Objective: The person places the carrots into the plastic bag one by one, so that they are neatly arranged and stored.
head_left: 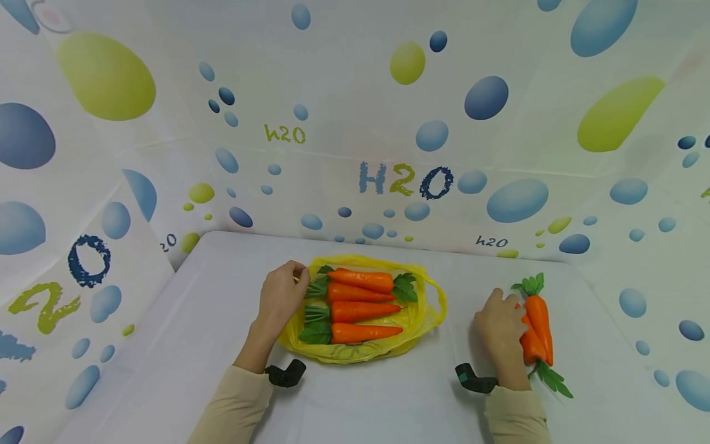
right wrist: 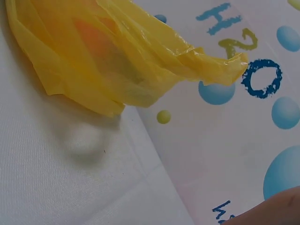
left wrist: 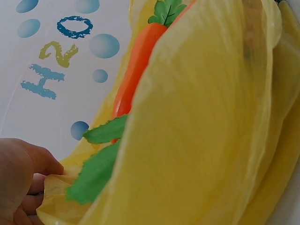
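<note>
A yellow plastic bag (head_left: 355, 353) lies spread on the table with several orange carrots (head_left: 363, 311) in it, side by side, their green leaves mostly at the left. At the bag's left edge my left hand (head_left: 283, 296) pinches the thin plastic; the left wrist view shows fingers (left wrist: 44, 161) against the bag's film. My right hand (head_left: 496, 327) is over the near one of two carrots (head_left: 538, 320) at the right, its fingers touching that carrot. Whether they close round it is hidden. Only a sliver of this hand (right wrist: 276, 211) shows in the right wrist view.
A white cloth covers the table (head_left: 388, 401). Behind it hangs a white backdrop (head_left: 344, 74) with blue and green drops and H2O lettering. The bag's handle loop (head_left: 442, 302) sticks out to the right, between the bag and my right hand.
</note>
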`<action>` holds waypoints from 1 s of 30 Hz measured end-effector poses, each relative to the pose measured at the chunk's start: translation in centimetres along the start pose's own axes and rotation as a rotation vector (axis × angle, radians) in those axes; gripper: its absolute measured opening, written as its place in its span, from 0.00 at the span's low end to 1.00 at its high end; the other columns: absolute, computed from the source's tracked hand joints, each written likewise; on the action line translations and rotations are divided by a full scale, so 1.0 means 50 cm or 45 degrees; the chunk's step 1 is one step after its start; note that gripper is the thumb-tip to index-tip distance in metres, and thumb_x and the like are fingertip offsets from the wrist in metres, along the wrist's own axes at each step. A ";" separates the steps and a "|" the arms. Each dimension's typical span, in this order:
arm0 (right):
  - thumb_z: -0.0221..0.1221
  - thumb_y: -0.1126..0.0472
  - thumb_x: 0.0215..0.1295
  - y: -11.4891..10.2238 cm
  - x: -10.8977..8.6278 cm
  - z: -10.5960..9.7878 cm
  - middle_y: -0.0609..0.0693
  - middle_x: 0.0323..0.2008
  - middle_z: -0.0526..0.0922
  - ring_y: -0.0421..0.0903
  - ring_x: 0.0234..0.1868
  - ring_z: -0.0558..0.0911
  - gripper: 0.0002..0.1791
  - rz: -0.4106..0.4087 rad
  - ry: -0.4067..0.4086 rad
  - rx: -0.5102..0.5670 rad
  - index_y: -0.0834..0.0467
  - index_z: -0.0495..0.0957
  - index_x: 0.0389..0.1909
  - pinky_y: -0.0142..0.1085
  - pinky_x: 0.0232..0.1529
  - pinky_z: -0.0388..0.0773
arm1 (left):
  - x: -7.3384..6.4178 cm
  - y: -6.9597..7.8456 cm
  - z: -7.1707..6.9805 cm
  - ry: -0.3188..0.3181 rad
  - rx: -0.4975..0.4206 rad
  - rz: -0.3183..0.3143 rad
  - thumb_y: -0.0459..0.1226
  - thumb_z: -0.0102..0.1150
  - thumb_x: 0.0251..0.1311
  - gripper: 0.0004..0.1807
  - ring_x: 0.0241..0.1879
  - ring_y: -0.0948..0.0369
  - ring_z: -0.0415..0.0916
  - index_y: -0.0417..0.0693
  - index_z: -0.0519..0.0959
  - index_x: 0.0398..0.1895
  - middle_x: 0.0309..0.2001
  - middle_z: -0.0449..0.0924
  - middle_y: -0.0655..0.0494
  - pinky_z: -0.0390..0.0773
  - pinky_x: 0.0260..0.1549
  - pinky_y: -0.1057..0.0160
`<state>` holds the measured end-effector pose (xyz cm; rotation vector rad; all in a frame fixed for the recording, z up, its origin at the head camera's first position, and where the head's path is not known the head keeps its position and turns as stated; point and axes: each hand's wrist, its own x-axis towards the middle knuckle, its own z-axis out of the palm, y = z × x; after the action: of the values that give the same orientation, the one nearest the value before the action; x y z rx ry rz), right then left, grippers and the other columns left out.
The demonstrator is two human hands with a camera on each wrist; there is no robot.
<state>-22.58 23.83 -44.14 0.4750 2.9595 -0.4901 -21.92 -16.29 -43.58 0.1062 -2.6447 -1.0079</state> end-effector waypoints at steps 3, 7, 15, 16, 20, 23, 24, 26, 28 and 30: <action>0.52 0.64 0.65 0.001 0.000 -0.002 0.81 0.56 0.59 0.79 0.55 0.64 0.32 -0.016 -0.012 0.005 0.77 0.55 0.65 0.74 0.55 0.67 | 0.000 0.001 0.000 -0.001 -0.001 0.009 0.39 0.54 0.69 0.14 0.27 0.56 0.79 0.38 0.83 0.44 0.36 0.87 0.44 0.79 0.25 0.62; 0.52 0.64 0.64 0.002 0.000 -0.006 0.81 0.54 0.62 0.77 0.52 0.67 0.30 -0.014 -0.050 -0.015 0.78 0.57 0.62 0.71 0.53 0.71 | -0.001 0.001 0.000 -0.001 0.001 0.013 0.39 0.54 0.69 0.14 0.28 0.56 0.80 0.38 0.83 0.44 0.36 0.87 0.45 0.80 0.26 0.62; 0.51 0.63 0.67 0.007 0.000 -0.012 0.80 0.51 0.66 0.73 0.47 0.73 0.25 -0.018 -0.130 -0.092 0.80 0.61 0.55 0.67 0.49 0.76 | 0.000 0.001 0.001 -0.006 -0.008 0.013 0.40 0.54 0.69 0.14 0.28 0.56 0.80 0.38 0.82 0.44 0.36 0.87 0.44 0.79 0.25 0.62; 0.51 0.63 0.67 0.008 0.000 -0.013 0.80 0.50 0.66 0.72 0.45 0.73 0.24 -0.023 -0.138 -0.100 0.80 0.62 0.54 0.67 0.48 0.76 | 0.000 0.001 0.000 -0.006 -0.007 0.011 0.40 0.54 0.69 0.14 0.28 0.56 0.80 0.38 0.82 0.44 0.36 0.87 0.44 0.79 0.25 0.63; 0.51 0.63 0.68 0.007 -0.003 -0.015 0.78 0.48 0.68 0.69 0.42 0.74 0.23 -0.025 -0.171 -0.125 0.79 0.63 0.53 0.65 0.46 0.78 | -0.001 0.004 -0.001 -0.010 -0.008 0.007 0.40 0.53 0.69 0.14 0.27 0.56 0.80 0.38 0.82 0.45 0.37 0.86 0.44 0.79 0.25 0.63; 0.51 0.62 0.69 0.005 -0.006 -0.021 0.77 0.48 0.69 0.67 0.40 0.74 0.24 -0.027 -0.211 -0.152 0.79 0.63 0.55 0.62 0.44 0.80 | -0.002 0.005 -0.001 -0.011 -0.008 0.005 0.40 0.53 0.69 0.14 0.27 0.57 0.79 0.38 0.82 0.45 0.37 0.86 0.44 0.78 0.24 0.64; 0.51 0.62 0.69 0.004 -0.007 -0.023 0.78 0.49 0.69 0.67 0.40 0.75 0.24 -0.031 -0.225 -0.163 0.79 0.63 0.55 0.62 0.43 0.80 | -0.002 0.005 -0.001 -0.012 -0.006 0.004 0.40 0.53 0.69 0.14 0.26 0.57 0.79 0.38 0.82 0.45 0.37 0.86 0.45 0.78 0.23 0.64; 0.51 0.61 0.69 0.002 -0.010 -0.027 0.78 0.50 0.70 0.66 0.40 0.75 0.25 -0.043 -0.257 -0.191 0.78 0.63 0.56 0.60 0.42 0.81 | -0.002 0.005 -0.001 -0.013 -0.003 0.003 0.40 0.53 0.69 0.14 0.26 0.57 0.79 0.38 0.82 0.45 0.37 0.86 0.45 0.78 0.23 0.64; 0.51 0.61 0.70 0.002 -0.011 -0.030 0.78 0.51 0.70 0.66 0.40 0.76 0.26 -0.059 -0.274 -0.210 0.78 0.63 0.58 0.60 0.42 0.81 | -0.003 0.005 -0.001 -0.014 -0.004 0.003 0.40 0.53 0.69 0.14 0.27 0.56 0.79 0.38 0.82 0.45 0.37 0.86 0.44 0.78 0.24 0.63; 0.51 0.62 0.69 0.002 -0.013 -0.031 0.78 0.51 0.70 0.67 0.40 0.76 0.27 -0.080 -0.278 -0.222 0.78 0.62 0.60 0.61 0.42 0.80 | -0.003 0.004 -0.001 -0.014 -0.004 0.000 0.40 0.53 0.69 0.14 0.28 0.56 0.79 0.38 0.82 0.45 0.37 0.86 0.44 0.79 0.25 0.62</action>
<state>-22.03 24.25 -42.62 0.2904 2.7799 -0.2667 -21.75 -16.14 -43.44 0.1008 -2.6529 -1.0155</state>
